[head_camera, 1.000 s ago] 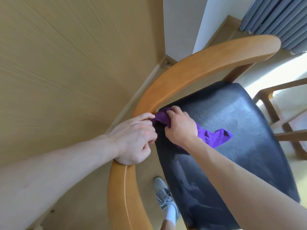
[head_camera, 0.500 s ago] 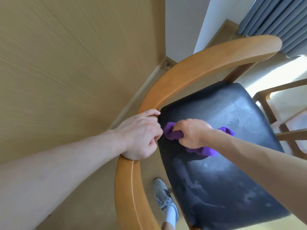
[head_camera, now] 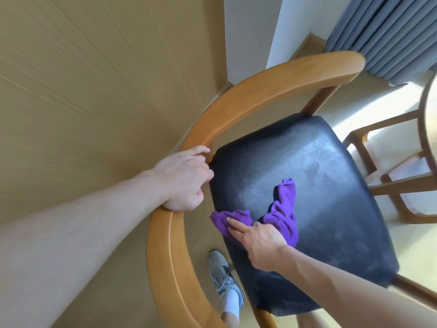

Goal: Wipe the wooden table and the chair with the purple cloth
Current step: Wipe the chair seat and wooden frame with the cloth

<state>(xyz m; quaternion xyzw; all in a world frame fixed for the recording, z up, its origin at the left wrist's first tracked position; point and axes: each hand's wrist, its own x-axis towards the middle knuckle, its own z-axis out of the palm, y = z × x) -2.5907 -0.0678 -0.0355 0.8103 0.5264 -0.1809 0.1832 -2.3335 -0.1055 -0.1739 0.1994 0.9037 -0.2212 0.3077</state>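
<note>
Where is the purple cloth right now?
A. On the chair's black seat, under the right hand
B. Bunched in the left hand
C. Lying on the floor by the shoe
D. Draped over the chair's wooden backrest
A: the cloth lies on the black seat with the right hand pressing it with straight fingers, while the left hand grips the backrest.

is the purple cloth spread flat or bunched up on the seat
Bunched up. The purple cloth lies crumpled in a bent strip on the black seat, one end pressed under the right hand's straight fingers.
</note>
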